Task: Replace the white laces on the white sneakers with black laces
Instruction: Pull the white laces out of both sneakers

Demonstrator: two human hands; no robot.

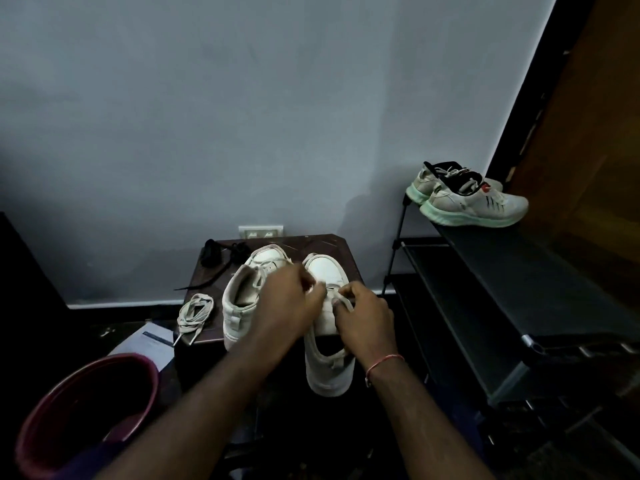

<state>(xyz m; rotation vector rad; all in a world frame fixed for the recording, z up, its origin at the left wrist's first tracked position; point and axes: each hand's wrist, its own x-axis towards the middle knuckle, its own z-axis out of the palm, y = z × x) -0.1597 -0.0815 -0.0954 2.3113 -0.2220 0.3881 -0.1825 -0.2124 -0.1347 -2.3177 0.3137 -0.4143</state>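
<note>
Left hand (289,301), right hand (365,318) on white lace (342,299) of nearer sneaker (327,268)

A home, a shoe-storage corner: shoe rack (502,282) at three o'clock bearing running shoes (474,206), wall socket (260,232) low at twelve, bucket (114,358) at seven.

White sneakers (239,306) stand together, toes away, the right one's lace (343,299) pinched. A loose white lace (194,315) lies left, black laces (221,253) behind.
</note>
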